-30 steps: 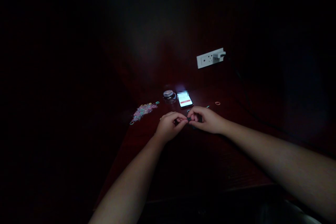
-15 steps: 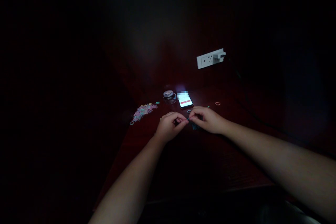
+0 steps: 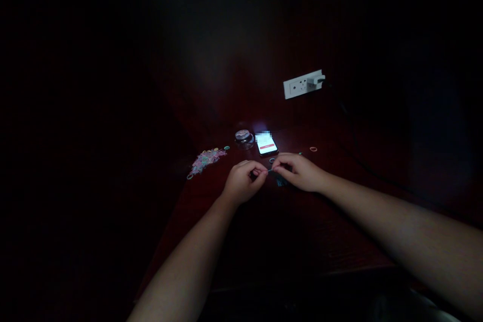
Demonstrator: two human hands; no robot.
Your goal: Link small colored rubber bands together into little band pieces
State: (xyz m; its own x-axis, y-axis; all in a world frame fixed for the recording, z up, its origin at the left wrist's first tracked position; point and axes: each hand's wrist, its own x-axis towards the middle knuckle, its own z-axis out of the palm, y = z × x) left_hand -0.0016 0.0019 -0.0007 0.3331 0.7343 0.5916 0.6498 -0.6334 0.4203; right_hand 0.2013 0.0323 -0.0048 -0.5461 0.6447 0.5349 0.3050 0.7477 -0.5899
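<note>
Between the fingertips of both hands stretches a small teal elastic band [image 3: 270, 170], thin and partly hidden by the fingers. My left hand [image 3: 243, 181] pinches its left end, thumb against forefinger. On the other side my right hand [image 3: 298, 173] pinches the right end, just above the table. A dark teal cluster of strands or bands [image 3: 280, 181] lies under the right hand, too dim to make out fully. Just behind the fingertips is a pale ring-shaped band [image 3: 271, 160]. To the left, many coloured elastic bands [image 3: 207, 160] lie in a loose pile.
A lit phone [image 3: 267, 147] lies behind my hands, next to a round lidded clear jar [image 3: 244, 139]. An orange band [image 3: 313, 149] rests on the dark red table [image 3: 302, 231] at the right. A wall socket [image 3: 296, 88] holds a plug [image 3: 316, 80] with a dark cable.
My left fingertips have drawn slightly left, so the gap between the hands is a little wider and more of the band shows. The right hand stays nearly still.
</note>
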